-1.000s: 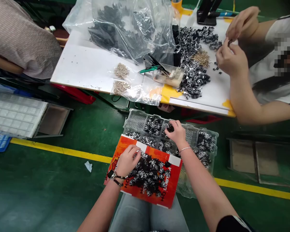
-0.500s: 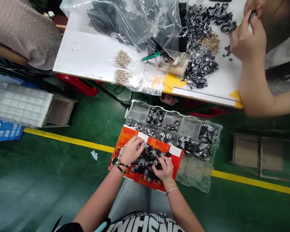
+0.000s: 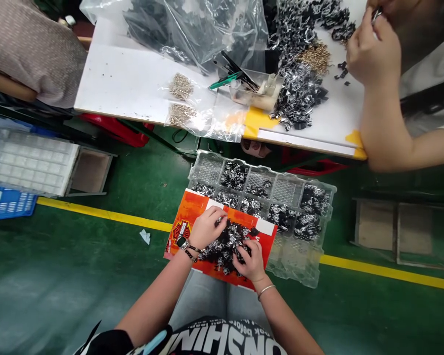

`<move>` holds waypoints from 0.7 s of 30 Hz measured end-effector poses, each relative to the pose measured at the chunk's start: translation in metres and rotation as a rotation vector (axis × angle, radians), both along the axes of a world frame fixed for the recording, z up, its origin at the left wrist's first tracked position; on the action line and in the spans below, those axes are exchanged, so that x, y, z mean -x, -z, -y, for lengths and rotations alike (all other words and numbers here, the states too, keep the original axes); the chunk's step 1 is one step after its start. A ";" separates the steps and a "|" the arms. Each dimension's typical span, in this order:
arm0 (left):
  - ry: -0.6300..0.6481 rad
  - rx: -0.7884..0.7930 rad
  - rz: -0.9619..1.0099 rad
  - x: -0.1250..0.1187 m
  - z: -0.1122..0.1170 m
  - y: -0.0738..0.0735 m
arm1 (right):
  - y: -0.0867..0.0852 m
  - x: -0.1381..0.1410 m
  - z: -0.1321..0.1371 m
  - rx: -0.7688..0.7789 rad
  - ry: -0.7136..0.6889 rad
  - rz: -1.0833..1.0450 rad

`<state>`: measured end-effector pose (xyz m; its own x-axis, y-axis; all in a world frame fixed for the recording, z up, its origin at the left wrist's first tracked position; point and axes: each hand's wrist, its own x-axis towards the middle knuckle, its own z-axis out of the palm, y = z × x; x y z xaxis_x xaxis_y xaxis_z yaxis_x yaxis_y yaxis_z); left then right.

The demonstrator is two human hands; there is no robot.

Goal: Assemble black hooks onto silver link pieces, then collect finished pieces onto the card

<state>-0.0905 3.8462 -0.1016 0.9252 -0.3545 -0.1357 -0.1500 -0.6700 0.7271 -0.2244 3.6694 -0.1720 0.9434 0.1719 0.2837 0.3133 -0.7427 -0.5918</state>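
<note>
A pile of small black clips with shiny metal parts [image 3: 227, 241] lies on an orange printed sheet [image 3: 192, 204] over my lap. My left hand [image 3: 209, 228] is at the pile's upper left side, fingertips and thumb drawn together; whatever is between them is too small to make out. At the pile's right side, my right hand [image 3: 250, 260] has its fingers apart and curved, with the tips touching the black pieces. Partly under the sheet is a clear plastic compartment tray [image 3: 288, 190]; several of its compartments hold the same black pieces.
Ahead stands a white table [image 3: 111, 74] with a big clear bag [image 3: 196, 29], bags of gold-coloured pins [image 3: 181, 86], a tool box [image 3: 255, 91] and a heap of black pieces [image 3: 299, 84]. A co-worker's hand [image 3: 373, 49] is at the right. Shelving frames [image 3: 377, 227] stand on the floor.
My left hand has shifted slightly right and up along the pile. My right hand stays at the pile's right side, its fingers a little more spread. The view has moved slightly.
</note>
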 end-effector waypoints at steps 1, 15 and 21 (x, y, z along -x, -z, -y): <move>0.005 -0.001 -0.002 0.000 0.001 0.000 | -0.001 0.001 0.000 0.000 -0.007 -0.006; 0.095 0.006 -0.023 0.009 0.016 -0.002 | -0.020 -0.007 0.011 0.067 -0.051 -0.017; 0.073 0.007 -0.008 0.006 0.007 -0.002 | -0.031 -0.111 0.045 0.198 0.057 -0.097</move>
